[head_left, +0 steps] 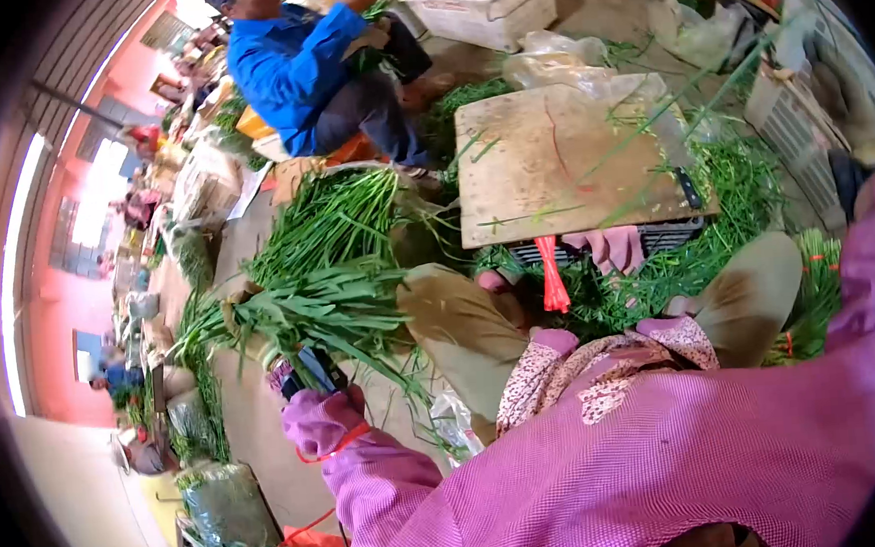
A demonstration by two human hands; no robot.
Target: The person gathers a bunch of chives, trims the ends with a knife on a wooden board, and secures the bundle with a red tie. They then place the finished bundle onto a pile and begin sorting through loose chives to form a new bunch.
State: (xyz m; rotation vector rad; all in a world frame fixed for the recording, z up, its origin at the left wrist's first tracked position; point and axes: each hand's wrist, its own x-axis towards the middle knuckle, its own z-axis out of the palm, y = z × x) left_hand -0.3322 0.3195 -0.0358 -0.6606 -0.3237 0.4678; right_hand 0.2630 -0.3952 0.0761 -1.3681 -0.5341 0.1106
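Observation:
My left hand (249, 337) is closed around a bunch of long flat-leaved greens (324, 305), held out beside my left knee. A dark device is strapped at that wrist. Behind the bunch lies a heap of the same kind of greens (339, 214). My right arm in its purple sleeve (864, 282) stretches far out to the right, to a pale plastic crate (794, 116). What the right fingers do there, at the blurred edge of the view, I cannot make out. In front of my knees stands a wooden board (521, 158) with a dark-handled knife (689, 188) on it.
Red ties (552, 278) and a pink cloth (611, 250) hang at the board's near edge. Green trimmings (742, 180) cover the floor around it. Across from me sits a person in a blue jacket (280, 73), near a white crate (487, 10). Tied bundles (818, 270) stand by my right knee.

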